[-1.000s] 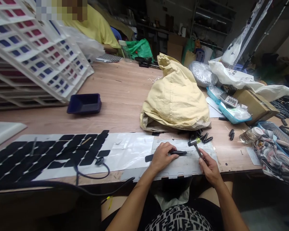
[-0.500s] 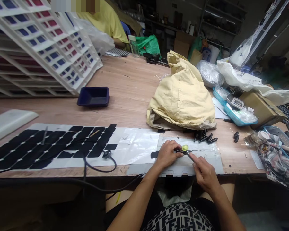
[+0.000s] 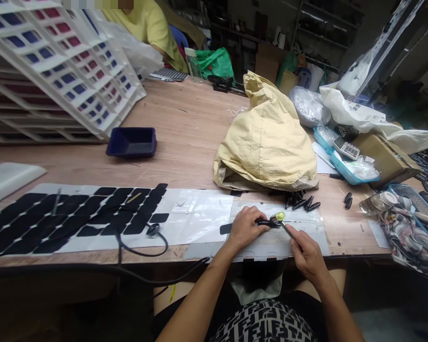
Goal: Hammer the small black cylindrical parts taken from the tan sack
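My left hand [image 3: 245, 227] rests at the front of the pale work sheet [image 3: 306, 237], its fingers closed on a slim black piece [image 3: 271, 223] lying nearly flat. My right hand [image 3: 306, 251] grips the thin handle of a small hammer [image 3: 280, 216] with a yellow-green face. The hammer head is just above the black piece; whether they touch I cannot tell. Beyond the hands lie several black tapered pieces [image 3: 309, 203] by the yellow cloth bag [image 3: 267, 142]. To the left, rows of flat black rounded pieces [image 3: 110, 209] cover a white sheet [image 3: 199, 209].
A dark blue tray [image 3: 131, 142] sits near the white plastic crates [image 3: 67, 90]. A black cable [image 3: 157, 254] hangs across the table's front edge. At the right are a glass jar [image 3: 376, 204], patterned cloth [image 3: 403, 232], blue baskets [image 3: 356, 175] and a calculator [image 3: 346, 147]. A person in yellow [image 3: 151, 28] sits opposite.
The hammer head has turned and shifted slightly right, showing its side. More of the black piece shows beside my left fingers. The whole view has drifted a little.
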The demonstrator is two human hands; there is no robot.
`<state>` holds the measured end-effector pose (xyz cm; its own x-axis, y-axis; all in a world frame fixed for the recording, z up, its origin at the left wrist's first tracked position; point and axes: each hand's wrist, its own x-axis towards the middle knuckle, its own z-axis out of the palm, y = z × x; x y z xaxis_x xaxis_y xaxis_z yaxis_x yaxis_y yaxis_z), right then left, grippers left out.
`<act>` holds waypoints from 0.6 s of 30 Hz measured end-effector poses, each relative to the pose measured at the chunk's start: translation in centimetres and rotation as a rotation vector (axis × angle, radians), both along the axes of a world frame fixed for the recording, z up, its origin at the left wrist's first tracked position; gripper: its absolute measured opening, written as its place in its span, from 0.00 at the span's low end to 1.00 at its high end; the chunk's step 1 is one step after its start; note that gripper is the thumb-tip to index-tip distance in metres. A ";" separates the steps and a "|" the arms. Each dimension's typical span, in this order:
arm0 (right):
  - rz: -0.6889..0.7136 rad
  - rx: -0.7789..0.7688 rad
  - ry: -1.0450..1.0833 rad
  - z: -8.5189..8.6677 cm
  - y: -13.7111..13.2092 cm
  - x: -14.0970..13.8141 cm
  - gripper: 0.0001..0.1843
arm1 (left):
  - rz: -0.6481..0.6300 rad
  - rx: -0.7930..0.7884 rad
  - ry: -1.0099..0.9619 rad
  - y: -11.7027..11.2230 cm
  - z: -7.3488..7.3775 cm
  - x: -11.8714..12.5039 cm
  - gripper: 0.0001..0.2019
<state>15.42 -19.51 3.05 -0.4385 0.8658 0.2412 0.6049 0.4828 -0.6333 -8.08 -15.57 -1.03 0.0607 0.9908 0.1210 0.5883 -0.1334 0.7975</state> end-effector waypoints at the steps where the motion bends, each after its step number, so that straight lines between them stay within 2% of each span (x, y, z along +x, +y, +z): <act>1: 0.021 -0.014 -0.013 0.0 0.1 0.1 0.27 | -0.001 -0.001 0.002 0.0 0.0 0.0 0.06; 3: 0.046 -0.045 0.011 -0.2 0.3 0.2 0.26 | -0.003 -0.004 0.008 0.0 -0.1 0.0 0.06; 5: 0.021 -0.097 0.123 -0.6 0.6 0.5 0.24 | -0.009 -0.002 0.016 -0.1 -0.1 -0.1 0.06; 10: -0.219 -0.363 0.608 -2.3 1.3 1.6 0.26 | -0.024 0.012 0.036 -0.1 -0.2 -0.2 0.05; 12: -0.243 -0.404 0.691 -2.7 1.3 1.8 0.27 | -0.029 0.016 0.037 -0.2 -0.3 -0.3 0.05; 14: -0.197 -0.372 0.624 -2.5 1.3 1.8 0.25 | -0.033 0.019 0.038 -0.2 -0.4 -0.3 0.05; 18: -0.006 -0.162 0.330 -1.4 1.2 1.4 0.22 | -0.033 0.015 0.045 -0.2 -0.6 -0.3 0.07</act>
<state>16.81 -18.27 1.69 -0.3544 0.9068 0.2282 0.3580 0.3570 -0.8628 -8.34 -15.80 -1.59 0.0989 0.9862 0.1325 0.6184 -0.1652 0.7683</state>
